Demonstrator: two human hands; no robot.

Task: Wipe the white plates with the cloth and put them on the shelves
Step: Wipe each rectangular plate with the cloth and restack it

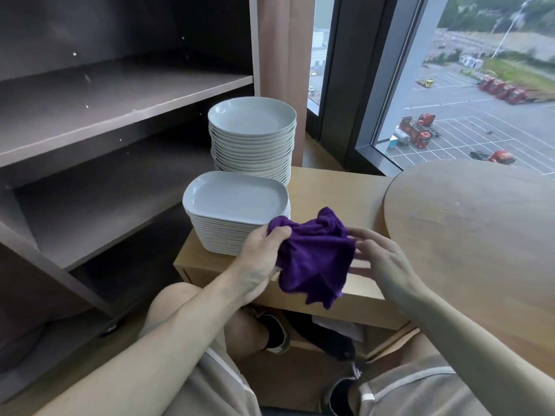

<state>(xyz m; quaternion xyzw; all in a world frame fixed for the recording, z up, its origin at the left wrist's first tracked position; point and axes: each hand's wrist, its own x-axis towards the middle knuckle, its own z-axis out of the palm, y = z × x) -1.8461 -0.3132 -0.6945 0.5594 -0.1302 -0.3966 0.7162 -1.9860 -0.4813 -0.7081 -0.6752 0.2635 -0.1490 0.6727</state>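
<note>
- Two stacks of white plates sit on the low desk (330,187), and I judge wiping has not started. The round stack (252,121) is at the back, and the rectangular stack (237,199) is just in front of it.
- The purple cloth (315,256) hangs in the air between both hands, just in front of the rectangular stack, bunched up with a loose tail below.
- The left hand (258,259) grips the cloth's left side, thumb over a fold. The right hand (381,262) seems to pinch the right edge with its fingertips, though it's slightly blurred.
- The shelves (120,97) wait on my left, and the round tabletop (480,223) crowds my right.
- Risk one: the rectangular stack stands near the desk's front corner. If I drag the top plate sideways, the ones beneath could go off the edge with it.
- Risk two: the cloth's tail could snag a rim as I reach in.
- Risk three: a glazed plate held through bunched cloth will probably slip, so I want bare fingers under it.
- Risk four: the round stack is tall, and a knock from my forearm on the way to the shelves could topple it.
</note>
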